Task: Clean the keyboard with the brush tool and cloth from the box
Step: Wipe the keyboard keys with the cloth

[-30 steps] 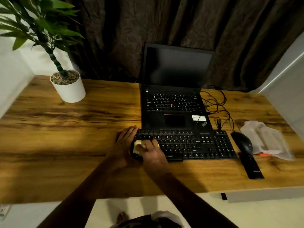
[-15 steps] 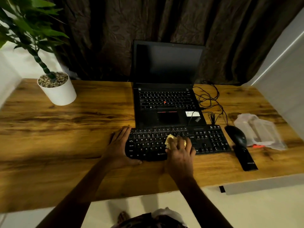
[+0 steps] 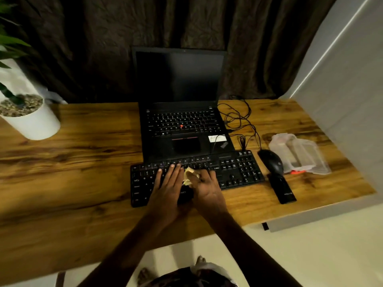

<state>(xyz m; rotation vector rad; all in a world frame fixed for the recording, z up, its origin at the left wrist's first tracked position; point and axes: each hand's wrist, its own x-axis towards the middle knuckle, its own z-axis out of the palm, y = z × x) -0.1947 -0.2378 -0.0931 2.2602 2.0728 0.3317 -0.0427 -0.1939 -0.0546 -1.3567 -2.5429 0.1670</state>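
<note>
We see the left hand (image 3: 167,186) flat on the keyboard (image 3: 234,172), fingers straight, while the right hand's (image 3: 208,188) curled fingers hold a pale cloth (image 3: 189,174), mostly hidden, on its middle keys.

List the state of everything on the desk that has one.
Black external keyboard: flat on wooden desk.
Left hand: fingers straight, flat on keys.
Right hand: grips crumpled yellow cloth.
Cloth: bunched, pressed on keys.
Black laptop: lid open, screen dark.
Black mouse: untouched.
Clear plastic box: lying beside mouse; open or closed unclear.
</note>
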